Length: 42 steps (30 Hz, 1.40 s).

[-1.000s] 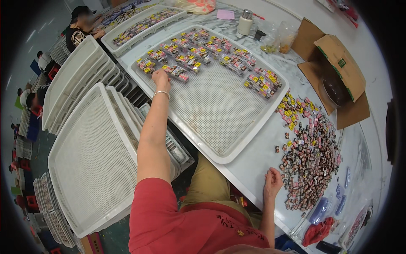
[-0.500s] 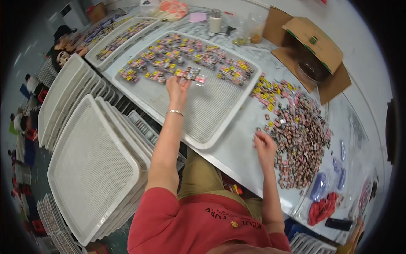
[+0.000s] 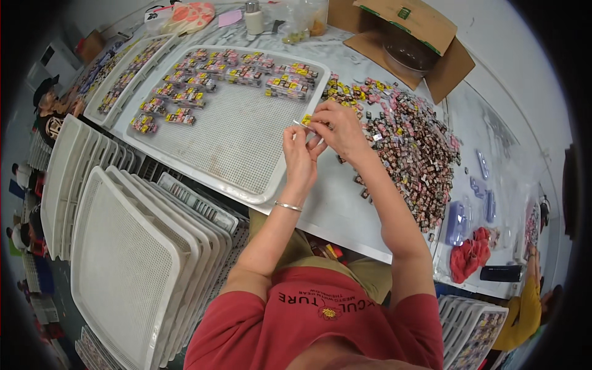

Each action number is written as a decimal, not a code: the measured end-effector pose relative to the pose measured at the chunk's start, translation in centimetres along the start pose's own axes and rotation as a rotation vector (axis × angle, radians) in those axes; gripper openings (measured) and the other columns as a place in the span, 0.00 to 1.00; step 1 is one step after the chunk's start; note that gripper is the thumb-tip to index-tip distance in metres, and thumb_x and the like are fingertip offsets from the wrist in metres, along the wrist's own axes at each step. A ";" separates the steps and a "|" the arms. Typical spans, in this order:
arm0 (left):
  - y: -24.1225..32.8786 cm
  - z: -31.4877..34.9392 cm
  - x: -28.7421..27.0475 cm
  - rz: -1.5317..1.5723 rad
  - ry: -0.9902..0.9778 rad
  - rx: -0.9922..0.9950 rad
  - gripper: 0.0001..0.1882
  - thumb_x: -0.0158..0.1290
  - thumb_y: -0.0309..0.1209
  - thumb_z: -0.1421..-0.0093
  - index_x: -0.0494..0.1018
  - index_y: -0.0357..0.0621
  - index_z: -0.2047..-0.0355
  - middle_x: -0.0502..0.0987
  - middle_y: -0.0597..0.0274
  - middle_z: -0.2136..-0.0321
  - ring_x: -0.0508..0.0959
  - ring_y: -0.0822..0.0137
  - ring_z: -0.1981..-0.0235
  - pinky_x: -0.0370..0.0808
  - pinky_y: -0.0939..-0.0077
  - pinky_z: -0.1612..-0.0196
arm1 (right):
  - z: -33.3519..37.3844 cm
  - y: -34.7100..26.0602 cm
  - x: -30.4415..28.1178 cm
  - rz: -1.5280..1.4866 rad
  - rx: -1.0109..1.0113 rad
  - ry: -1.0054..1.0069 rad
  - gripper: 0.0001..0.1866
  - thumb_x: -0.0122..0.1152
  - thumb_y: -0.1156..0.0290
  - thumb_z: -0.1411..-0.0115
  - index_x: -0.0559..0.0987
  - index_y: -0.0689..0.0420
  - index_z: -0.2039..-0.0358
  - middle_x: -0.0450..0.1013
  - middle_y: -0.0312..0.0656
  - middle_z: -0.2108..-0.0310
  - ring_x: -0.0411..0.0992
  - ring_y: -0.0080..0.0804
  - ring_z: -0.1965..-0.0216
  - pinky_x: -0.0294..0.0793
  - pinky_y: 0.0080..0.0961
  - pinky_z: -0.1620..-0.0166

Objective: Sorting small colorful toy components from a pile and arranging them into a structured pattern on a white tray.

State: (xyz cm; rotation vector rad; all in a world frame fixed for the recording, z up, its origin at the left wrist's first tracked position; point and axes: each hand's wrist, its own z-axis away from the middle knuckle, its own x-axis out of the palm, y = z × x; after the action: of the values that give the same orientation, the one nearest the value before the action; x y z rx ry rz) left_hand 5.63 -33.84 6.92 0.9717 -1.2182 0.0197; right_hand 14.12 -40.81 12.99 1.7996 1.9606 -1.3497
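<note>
My left hand [image 3: 300,154] and my right hand [image 3: 340,128] meet above the right edge of a white perforated tray [image 3: 240,154]. Both are closed, fingers pinched around a small clear pack with a yellow piece [image 3: 306,119] at its end; the fingers hide most of it. On the far and left parts of the tray sit several clear packs [image 3: 188,97] filled with small yellow, pink and dark pieces. To the right of my hands spreads a large heap of loose little printed pieces [image 3: 413,151], mostly dark, with yellow and pink ones at its far end.
Stacked white trays [image 3: 129,265] stand at my left. Another filled tray [image 3: 132,74] lies beyond. Behind the heap is an open cardboard box [image 3: 453,71] with a dark bowl [image 3: 407,52]. A red cloth [image 3: 470,254] and a black phone-like object [image 3: 501,273] lie at right, near another person's yellow sleeve [image 3: 521,320].
My left hand has moved right from over the tray, carrying the pack. My right hand has risen from beside the heap and joined it. The view has turned slightly.
</note>
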 end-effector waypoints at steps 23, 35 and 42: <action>-0.9 -0.3 -0.4 0.083 -0.010 -0.050 0.07 0.39 0.33 0.32 0.57 0.45 0.62 0.69 0.58 0.61 0.77 0.65 0.62 0.80 0.67 0.62 | 0.1 0.2 -0.8 -0.121 0.125 -0.063 0.07 0.58 0.72 0.46 0.81 0.59 0.69 0.75 0.42 0.70 0.73 0.32 0.68 0.69 0.29 0.60; 1.6 -2.1 -2.4 0.092 0.048 0.007 0.08 0.41 0.33 0.33 0.57 0.42 0.61 0.69 0.52 0.57 0.76 0.56 0.58 0.79 0.61 0.56 | 6.3 2.0 1.3 -1.091 0.797 -0.019 0.16 0.53 0.69 0.37 0.72 0.64 0.52 0.75 0.40 0.63 0.77 0.27 0.68 0.77 0.22 0.63; 2.9 -3.0 -3.8 0.023 0.010 -0.026 0.11 0.44 0.32 0.34 0.60 0.39 0.57 0.72 0.54 0.59 0.78 0.62 0.61 0.79 0.68 0.57 | 3.6 1.3 4.2 -1.073 0.756 -0.049 0.16 0.54 0.69 0.37 0.71 0.64 0.52 0.77 0.40 0.66 0.77 0.25 0.68 0.77 0.20 0.63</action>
State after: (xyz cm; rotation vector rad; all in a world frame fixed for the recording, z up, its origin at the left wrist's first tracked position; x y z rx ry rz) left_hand 5.03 -28.37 5.70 0.9342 -1.2174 0.0272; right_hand 12.51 -40.46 7.57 0.6934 2.7331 -2.6589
